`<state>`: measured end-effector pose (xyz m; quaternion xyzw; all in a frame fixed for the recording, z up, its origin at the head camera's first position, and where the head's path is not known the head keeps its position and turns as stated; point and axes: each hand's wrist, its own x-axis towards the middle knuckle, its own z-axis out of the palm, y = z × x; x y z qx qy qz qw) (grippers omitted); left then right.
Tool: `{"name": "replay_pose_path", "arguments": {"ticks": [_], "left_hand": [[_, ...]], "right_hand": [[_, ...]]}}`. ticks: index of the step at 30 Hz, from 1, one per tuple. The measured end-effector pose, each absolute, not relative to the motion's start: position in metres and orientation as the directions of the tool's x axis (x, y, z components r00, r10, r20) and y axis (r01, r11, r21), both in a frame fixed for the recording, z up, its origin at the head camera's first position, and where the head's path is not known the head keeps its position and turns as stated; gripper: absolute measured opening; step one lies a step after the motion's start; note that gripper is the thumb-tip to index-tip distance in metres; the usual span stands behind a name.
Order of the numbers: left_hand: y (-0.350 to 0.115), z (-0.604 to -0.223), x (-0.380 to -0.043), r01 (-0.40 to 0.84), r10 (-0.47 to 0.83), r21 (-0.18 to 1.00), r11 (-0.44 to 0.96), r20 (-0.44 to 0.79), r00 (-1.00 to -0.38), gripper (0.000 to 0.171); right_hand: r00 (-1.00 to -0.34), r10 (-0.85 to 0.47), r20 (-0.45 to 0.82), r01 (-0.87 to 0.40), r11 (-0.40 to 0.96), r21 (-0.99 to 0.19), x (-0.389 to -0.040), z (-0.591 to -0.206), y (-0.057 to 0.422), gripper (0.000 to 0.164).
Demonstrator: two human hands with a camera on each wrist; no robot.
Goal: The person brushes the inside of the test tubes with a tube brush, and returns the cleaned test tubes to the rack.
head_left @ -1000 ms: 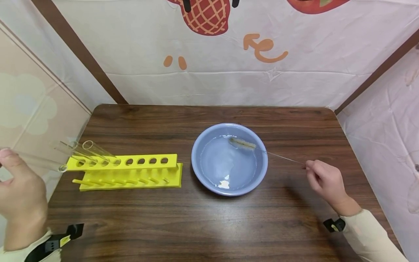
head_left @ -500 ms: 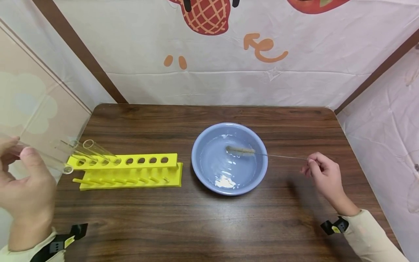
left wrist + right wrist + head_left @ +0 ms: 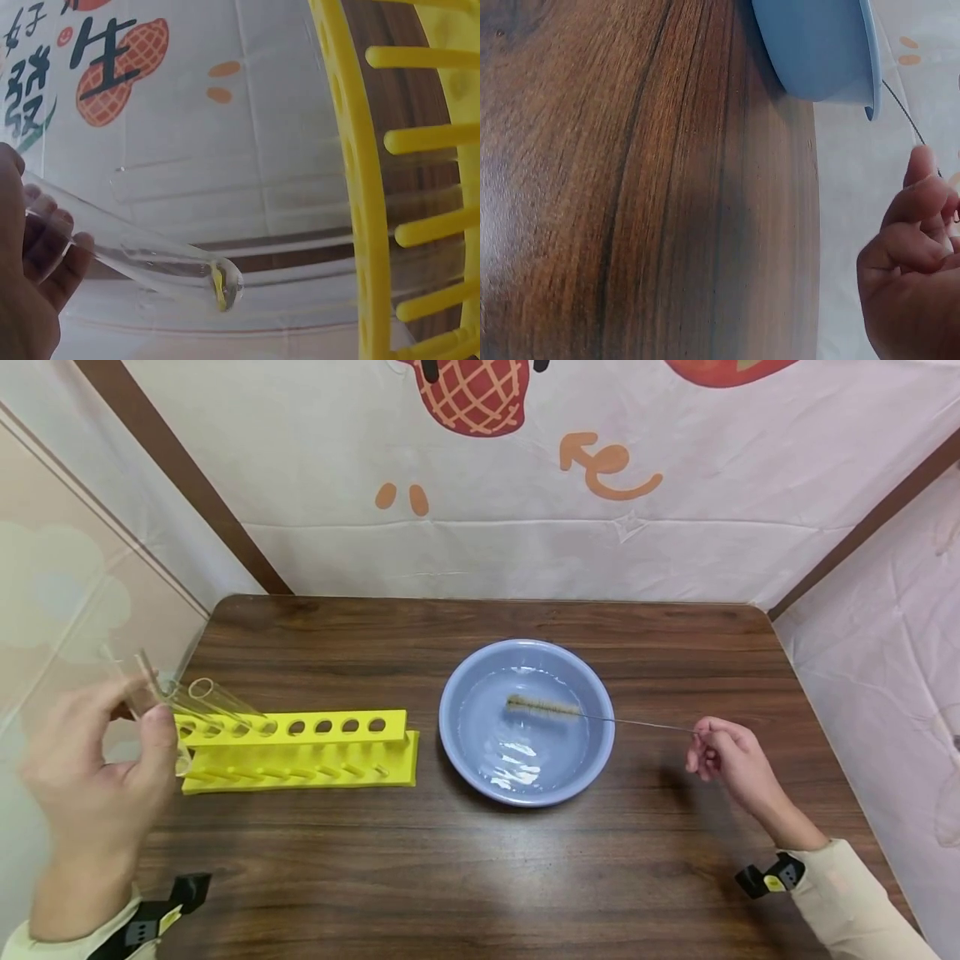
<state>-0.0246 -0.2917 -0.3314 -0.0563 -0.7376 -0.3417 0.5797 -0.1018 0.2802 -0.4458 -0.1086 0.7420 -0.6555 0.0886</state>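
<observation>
In my left hand (image 3: pixel 105 768) is a clear glass test tube (image 3: pixel 142 251), gripped between thumb and fingers; its rounded end points toward the yellow test tube rack (image 3: pixel 300 778). The hand is blurred in the head view, at the rack's left end. My right hand (image 3: pixel 731 760) pinches the thin wire handle of a test tube brush (image 3: pixel 543 706). The brush's bristles lie in the water of the blue basin (image 3: pixel 452 768), and its wire crosses the basin's right rim. Other glass test tubes (image 3: pixel 217 697) lean in the left holes of the rack.
Everything stands on a dark wood-grain table (image 3: pixel 480 885). Printed cloth (image 3: pixel 315 560) hangs behind the table and at both sides. The rack's right holes hold no tubes, and its lower pegs point forward.
My left hand has moved right with the test tube, which has tilted more upright beside the rack. The brush has shifted slightly left in the basin, and the right hand has changed its finger pose.
</observation>
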Motion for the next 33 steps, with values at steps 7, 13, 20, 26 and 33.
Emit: {"name": "replay_pose_path", "arguments": {"ticks": [7, 13, 20, 26, 33], "left_hand": [[-0.284, -0.341, -0.028, 0.54, -0.158, 0.377, 0.753, 0.899, -0.408, 0.043], [-0.276, -0.351, -0.031, 0.54, -0.04, 0.361, 0.76, 0.856, -0.515, 0.059], [-0.262, -0.358, -0.037, 0.605, 0.09, 0.336, 0.722, 0.821, -0.564, 0.053], [-0.249, -0.374, -0.044, 0.619, 0.246, 0.336, 0.71, 0.705, -0.665, 0.044], [-0.231, -0.386, -0.05, 0.546, 0.292, 0.364, 0.754, 0.56, -0.776, 0.039]], "right_hand": [[-0.94, -0.335, -0.067, 0.041, 0.085, -0.996, -0.101, -0.446, 0.28, 0.029], [-0.933, -0.348, -0.088, 0.053, 0.108, -0.993, -0.101, -0.443, 0.278, 0.029], [-0.908, -0.406, -0.103, 0.09, 0.05, -0.995, -0.102, -0.441, 0.279, 0.033], [-0.889, -0.445, -0.111, 0.099, 0.049, -0.994, -0.101, -0.444, 0.28, 0.035], [-0.904, -0.415, -0.102, 0.056, 0.12, -0.991, -0.101, -0.444, 0.277, 0.033]]}}
